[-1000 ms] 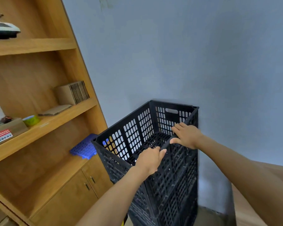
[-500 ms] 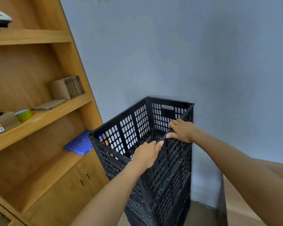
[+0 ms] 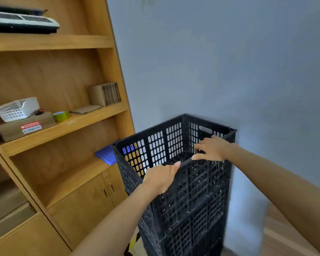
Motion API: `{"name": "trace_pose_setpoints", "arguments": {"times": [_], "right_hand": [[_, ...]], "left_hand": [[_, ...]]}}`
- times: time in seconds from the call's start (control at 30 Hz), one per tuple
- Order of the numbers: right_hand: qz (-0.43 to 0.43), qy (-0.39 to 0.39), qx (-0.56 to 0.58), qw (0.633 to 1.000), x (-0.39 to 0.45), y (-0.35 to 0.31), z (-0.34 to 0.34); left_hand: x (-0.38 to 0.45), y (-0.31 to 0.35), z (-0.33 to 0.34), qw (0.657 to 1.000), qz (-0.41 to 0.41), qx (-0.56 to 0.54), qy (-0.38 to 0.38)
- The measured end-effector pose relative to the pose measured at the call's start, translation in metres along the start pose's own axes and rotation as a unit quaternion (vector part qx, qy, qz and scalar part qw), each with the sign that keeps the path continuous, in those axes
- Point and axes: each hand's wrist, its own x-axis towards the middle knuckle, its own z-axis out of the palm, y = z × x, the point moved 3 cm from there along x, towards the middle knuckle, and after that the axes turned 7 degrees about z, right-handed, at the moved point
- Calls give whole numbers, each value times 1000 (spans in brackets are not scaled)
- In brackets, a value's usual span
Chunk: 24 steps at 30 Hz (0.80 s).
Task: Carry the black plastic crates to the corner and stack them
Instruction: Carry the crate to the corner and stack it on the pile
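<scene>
Both hands, left hand (image 3: 162,179) and right hand (image 3: 211,149), curl their fingers over the top crate's (image 3: 174,143) near rim, seating it on the stack (image 3: 190,209); next, release.

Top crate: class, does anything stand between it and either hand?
Nothing visible does. The left hand and the right hand both already grip the near rim of the top crate, which sits on the stack.
</scene>
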Motion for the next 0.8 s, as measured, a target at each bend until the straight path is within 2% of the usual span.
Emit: {"name": "trace_pose_setpoints", "arguments": {"times": [0.17, 0.3, 0.53, 0.8], "right_hand": [[-1, -26, 13, 1000, 7, 45, 17], [22, -29, 51, 998, 14, 65, 38], [26, 108, 69, 991, 17, 67, 55], [45, 163, 77, 983, 11, 65, 65]], "left_hand": [[1, 17, 15, 995, -65, 77, 9], [5, 16, 16, 987, -46, 156, 21], [8, 20, 12, 986, -35, 158, 30], [2, 24, 12, 977, 0, 214, 2]]}}
